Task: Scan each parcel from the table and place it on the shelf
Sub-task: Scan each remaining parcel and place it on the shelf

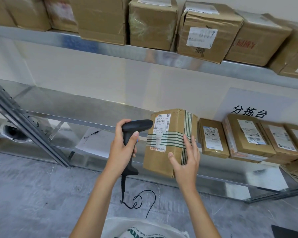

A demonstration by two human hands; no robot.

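A brown cardboard parcel (163, 158) with green-striped tape and a white label stands on the middle metal shelf (79, 107), at its front edge. My right hand (186, 160) lies flat against the parcel's front right corner, fingers spread, not gripping it. My left hand (122, 148) is closed round the handle of a black barcode scanner (136, 126), whose head points at the parcel's label. The scanner's cable hangs down in loops toward the floor.
Several labelled parcels (213, 136) stand in a row to the right on the same shelf. The upper shelf (110, 48) is full of cardboard boxes. A slanted metal upright (24, 126) stands at left. Paper and a pen (93, 140) lie on the lower shelf. Grey floor below.
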